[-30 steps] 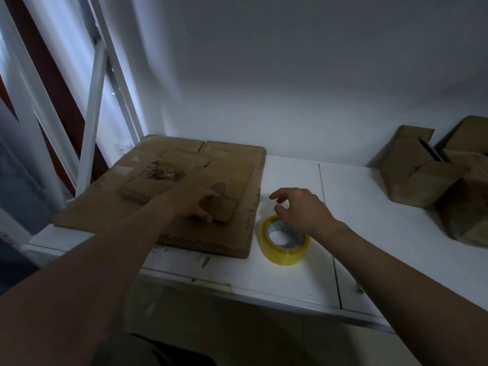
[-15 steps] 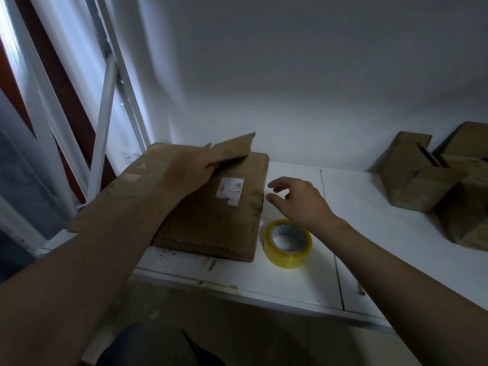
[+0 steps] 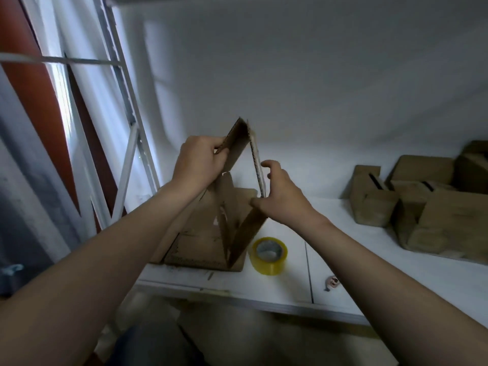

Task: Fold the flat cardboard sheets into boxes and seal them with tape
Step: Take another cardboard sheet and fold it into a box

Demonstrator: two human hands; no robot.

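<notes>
Both hands have come up off the table (image 3: 285,283) since a second ago, lifting one cardboard sheet (image 3: 237,146) clear of the flat stack (image 3: 195,244). Left hand (image 3: 199,162) pinches its left edge. The sheet's popped open into a hollow diamond, held above the stack. Right hand (image 3: 282,196) grips the right corner, fingers curled. Yellow tape roll (image 3: 268,255) sits just right of the stack. Folded boxes (image 3: 375,204) sit far right, insides too dark to tell.
</notes>
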